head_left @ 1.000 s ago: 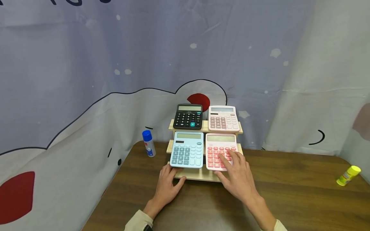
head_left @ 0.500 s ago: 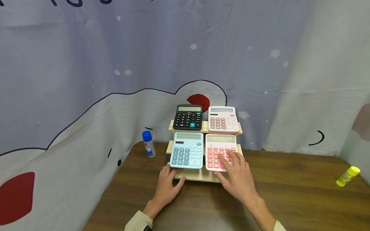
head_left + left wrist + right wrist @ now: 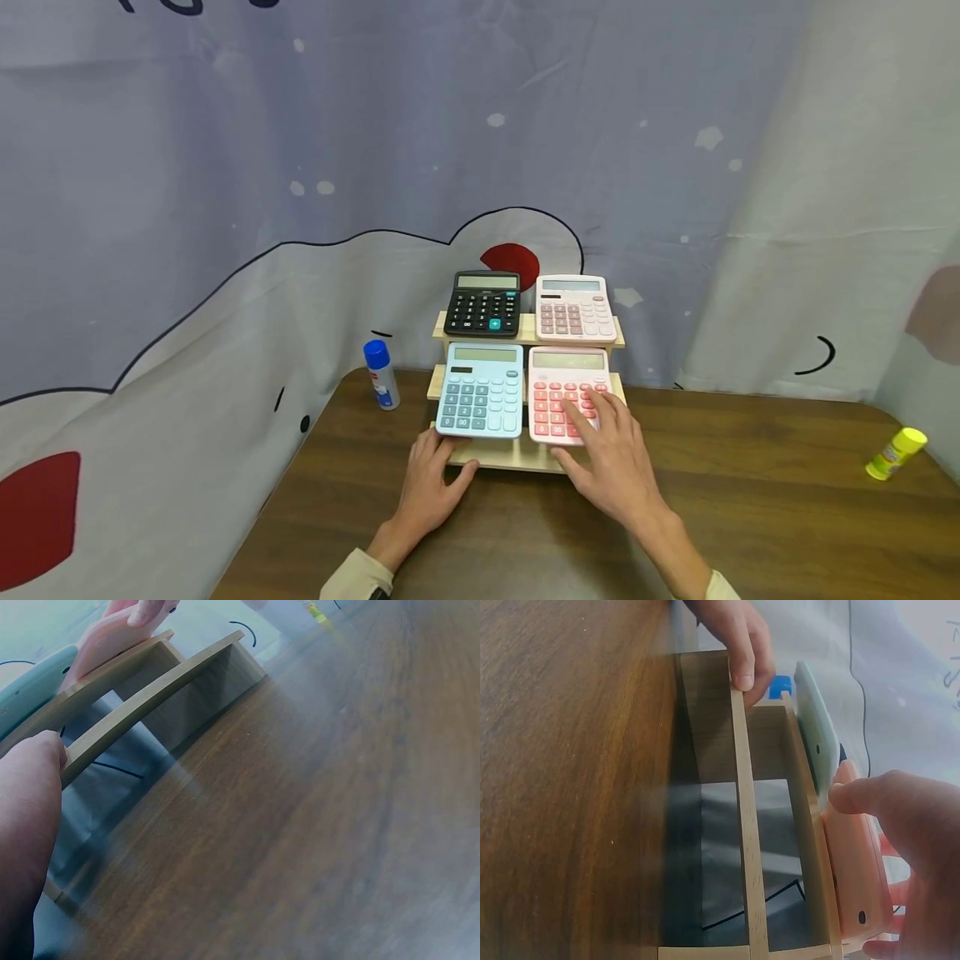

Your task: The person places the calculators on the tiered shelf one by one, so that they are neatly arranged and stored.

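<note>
A light-wood tiered stand (image 3: 517, 456) carries two calculators on its middle tier and two on its top tier. My right hand (image 3: 618, 462) lies over the pink calculator (image 3: 567, 360) on the middle right, fingers on the keys. In the right wrist view, the right thumb (image 3: 855, 796) touches that calculator's lower edge. At the front left, my left hand (image 3: 429, 483) holds the end of the stand's lowest tier, thumb at the front edge. Just above it leans a blue calculator (image 3: 483, 392). A black calculator (image 3: 483, 304) and a pale pink calculator (image 3: 576, 308) lean on the top tier.
On the brown table (image 3: 750, 492), a glue stick with a blue cap (image 3: 381, 375) stands left of the stand. A yellow glue stick (image 3: 896, 452) stands at the far right. Behind everything hangs a printed curtain (image 3: 637, 167).
The head view has shifted slightly. Both hands and all the calculators keep their places relative to the stand.
</note>
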